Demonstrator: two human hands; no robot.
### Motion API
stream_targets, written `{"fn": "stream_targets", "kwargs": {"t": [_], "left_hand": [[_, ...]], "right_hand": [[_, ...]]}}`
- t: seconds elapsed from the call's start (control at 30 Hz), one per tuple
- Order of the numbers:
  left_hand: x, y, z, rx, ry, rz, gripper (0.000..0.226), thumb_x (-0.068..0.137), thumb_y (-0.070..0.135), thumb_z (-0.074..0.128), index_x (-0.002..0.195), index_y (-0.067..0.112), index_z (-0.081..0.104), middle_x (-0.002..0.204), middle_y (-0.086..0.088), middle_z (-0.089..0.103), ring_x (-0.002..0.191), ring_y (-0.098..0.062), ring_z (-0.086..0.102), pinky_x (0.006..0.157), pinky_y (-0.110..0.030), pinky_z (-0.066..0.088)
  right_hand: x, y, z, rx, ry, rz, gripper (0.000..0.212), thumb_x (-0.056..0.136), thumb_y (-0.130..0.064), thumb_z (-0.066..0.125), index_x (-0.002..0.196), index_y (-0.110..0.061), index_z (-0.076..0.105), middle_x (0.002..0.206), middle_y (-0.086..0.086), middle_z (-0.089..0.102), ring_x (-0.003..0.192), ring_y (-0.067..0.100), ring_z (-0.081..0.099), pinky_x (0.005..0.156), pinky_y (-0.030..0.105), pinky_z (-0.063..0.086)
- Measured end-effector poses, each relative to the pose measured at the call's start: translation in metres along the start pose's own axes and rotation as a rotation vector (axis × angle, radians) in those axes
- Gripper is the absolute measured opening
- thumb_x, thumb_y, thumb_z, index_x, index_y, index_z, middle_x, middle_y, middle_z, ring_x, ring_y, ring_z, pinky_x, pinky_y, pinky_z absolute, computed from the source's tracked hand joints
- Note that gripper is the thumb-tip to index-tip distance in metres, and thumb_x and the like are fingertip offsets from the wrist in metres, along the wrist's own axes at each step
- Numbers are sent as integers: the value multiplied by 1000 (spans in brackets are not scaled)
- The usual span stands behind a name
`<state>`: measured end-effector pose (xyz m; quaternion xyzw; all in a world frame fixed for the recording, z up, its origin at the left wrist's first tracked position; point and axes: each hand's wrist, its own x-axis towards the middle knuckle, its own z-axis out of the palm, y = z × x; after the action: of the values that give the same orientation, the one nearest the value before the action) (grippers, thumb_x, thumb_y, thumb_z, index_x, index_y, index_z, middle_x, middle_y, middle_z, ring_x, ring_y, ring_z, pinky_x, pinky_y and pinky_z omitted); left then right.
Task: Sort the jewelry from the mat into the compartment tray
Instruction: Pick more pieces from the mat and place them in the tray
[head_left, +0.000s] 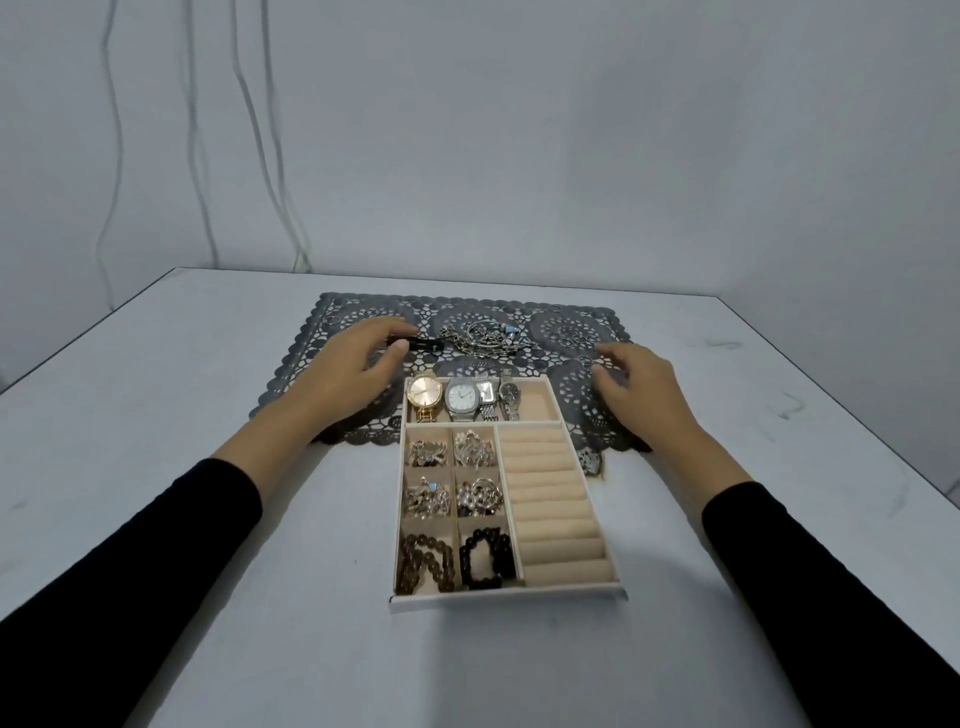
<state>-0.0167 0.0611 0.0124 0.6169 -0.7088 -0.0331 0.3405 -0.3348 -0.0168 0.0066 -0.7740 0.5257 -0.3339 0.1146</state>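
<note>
A grey lace mat (582, 322) lies across the far part of the table. A tangle of silver chains and rings (480, 339) sits on the mat's middle, with a black strap-like piece (423, 344) to its left. My left hand (358, 364) hovers open over the mat, thumb and fingers close around the black piece's left end. My right hand (636, 384) is open over the mat's right side, fingertips next to a small ring (585, 362). The compartment tray (506, 595) holds several watches (462, 397), silver pieces, and bead bracelets (485, 558). Its ring rolls (553, 499) hold nothing.
More small rings (566, 340) lie on the mat's right half and along its far edge. The white table (208, 571) ends at the grey wall behind. Pale cables (260, 156) hang down the wall at the left.
</note>
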Motion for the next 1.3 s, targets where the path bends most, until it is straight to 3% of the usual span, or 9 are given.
{"fn": "stream_targets", "kwargs": {"t": [0.23,0.4,0.5,0.63,0.77,0.9,1.03,1.3], "left_hand": [[19,-39,2,114,-82,-88,37,100,31,47,136,23,52,143,3,49,131,-16,45,107,-32,35],[27,-54,2,186,-148,-148,40,99,32,48,138,22,51,148,2,44,136,-18,41,111,-35,31],[28,-56,2,169,-180,-167,40,99,33,48,139,24,51,148,3,45,135,-18,41,111,-37,32],[28,-53,2,157,-155,-163,39,99,31,49,137,24,53,146,4,47,134,-17,43,110,-36,33],[24,-54,2,112,-95,-164,37,97,29,52,134,25,56,140,4,53,125,-17,51,105,-36,40],[20,-56,2,121,-4,-161,33,94,24,58,127,21,61,129,0,61,116,-19,56,97,-34,43],[17,-57,-1,168,93,-168,19,90,23,65,108,20,70,109,-2,60,107,-22,54,87,-32,41],[13,-52,-4,109,58,-190,11,89,23,67,98,21,73,100,2,59,92,-15,52,79,-26,36]], "right_hand": [[31,14,19,-77,-60,-12,30,93,-21,59,120,-10,66,119,7,64,110,22,56,96,28,39],[44,17,26,-104,-80,-31,23,93,-16,58,112,-12,70,107,8,65,101,24,57,85,25,38],[51,16,29,-110,-84,-21,23,93,-13,57,111,-11,71,107,10,63,101,25,57,87,25,38],[56,13,33,-103,-84,-44,23,93,-11,57,111,-9,71,109,10,64,102,23,57,84,16,31],[53,15,30,-9,-55,-37,22,92,-14,60,110,-12,72,107,4,66,94,13,55,85,19,37],[45,21,26,3,-20,-13,21,90,-15,63,110,-12,71,106,5,66,99,20,59,90,27,43],[44,21,25,-24,-36,11,22,90,-13,63,110,-10,71,109,8,64,101,23,58,92,29,42],[46,19,23,-24,-68,54,14,89,-13,64,100,-12,71,99,4,60,95,21,57,86,29,42]]}}
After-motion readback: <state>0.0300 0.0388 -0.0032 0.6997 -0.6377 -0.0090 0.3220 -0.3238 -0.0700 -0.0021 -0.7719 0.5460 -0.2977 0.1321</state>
